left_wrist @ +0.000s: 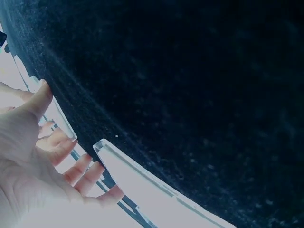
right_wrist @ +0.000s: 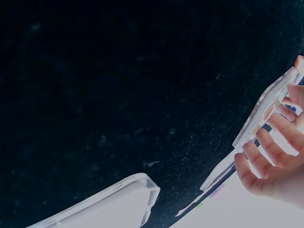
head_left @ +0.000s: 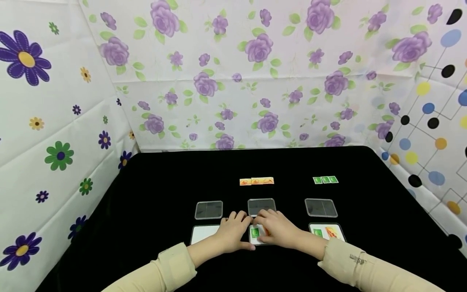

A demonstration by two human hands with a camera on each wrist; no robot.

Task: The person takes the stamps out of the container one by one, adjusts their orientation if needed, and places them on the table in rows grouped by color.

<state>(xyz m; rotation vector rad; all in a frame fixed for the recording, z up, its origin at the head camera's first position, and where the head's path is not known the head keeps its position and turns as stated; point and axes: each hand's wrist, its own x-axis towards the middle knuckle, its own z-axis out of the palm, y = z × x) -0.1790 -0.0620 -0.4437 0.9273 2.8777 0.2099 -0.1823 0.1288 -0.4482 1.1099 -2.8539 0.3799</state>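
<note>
Both hands work at the middle shallow white box (head_left: 252,241), which lies flat near the front of the table. A small green card (head_left: 255,232) shows on its white surface, and an orange card beside it is mostly covered by my right hand (head_left: 279,229). That hand's fingertips lie at the far edge of the box, its thumb low over the front part. My left hand (head_left: 232,233) spreads at the box's left side, fingertips near the far left corner and thumb stretched out toward the front left corner. In the left wrist view, the left hand's fingers (left_wrist: 85,175) are loosely bent with nothing gripped.
Plain white box (head_left: 204,233) stands left; another box (head_left: 324,239) with green and orange cards stands right. Clear lids (head_left: 208,210) (head_left: 261,205) (head_left: 321,207) lie behind the boxes. Orange cards (head_left: 256,181) and green cards (head_left: 326,179) lie farther back. Patterned cloth walls surround the table.
</note>
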